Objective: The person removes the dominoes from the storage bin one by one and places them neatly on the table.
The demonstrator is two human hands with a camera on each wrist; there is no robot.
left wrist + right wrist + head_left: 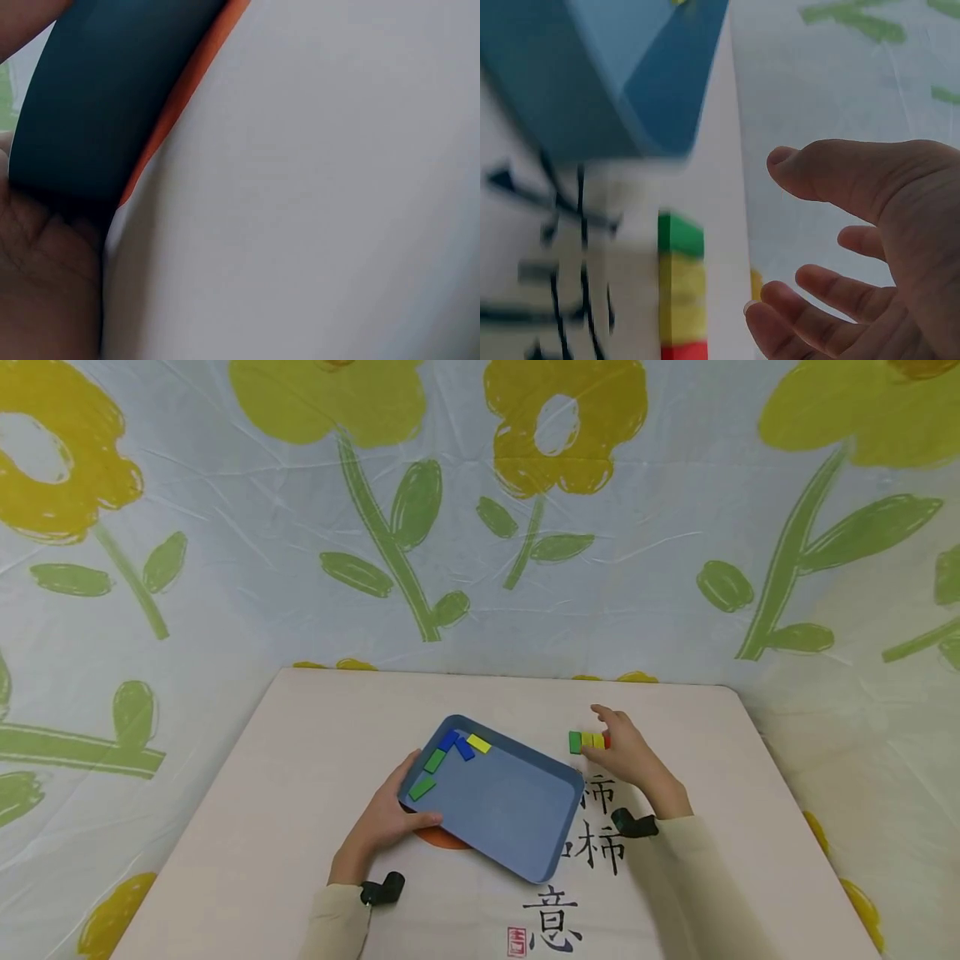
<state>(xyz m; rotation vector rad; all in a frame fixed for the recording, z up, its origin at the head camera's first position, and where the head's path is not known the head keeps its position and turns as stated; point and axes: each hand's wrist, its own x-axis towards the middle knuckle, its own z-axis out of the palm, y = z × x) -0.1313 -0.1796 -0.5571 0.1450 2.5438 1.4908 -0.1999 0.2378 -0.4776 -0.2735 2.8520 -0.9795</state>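
My left hand (386, 817) grips the near left corner of a blue-grey tray (495, 814), thumb over the rim. Inside, near its far left corner, lie two blue blocks (465, 748), a yellow block (478, 743) and two green blocks (422, 788). Past the tray's right side, a short row joins a green block (575, 742), yellow blocks (682, 296) and a red block (684, 351). My right hand (628, 756) is beside the red end, partly covering it in the head view. In the right wrist view its thumb and fingers are spread, holding nothing.
The pale table mat (360, 710) bears black brush characters (553, 922), a red seal mark (517, 942) and an orange printed shape (444, 838), partly hidden under the tray. A flower-printed cloth (600, 610) hangs behind the table and along its sides.
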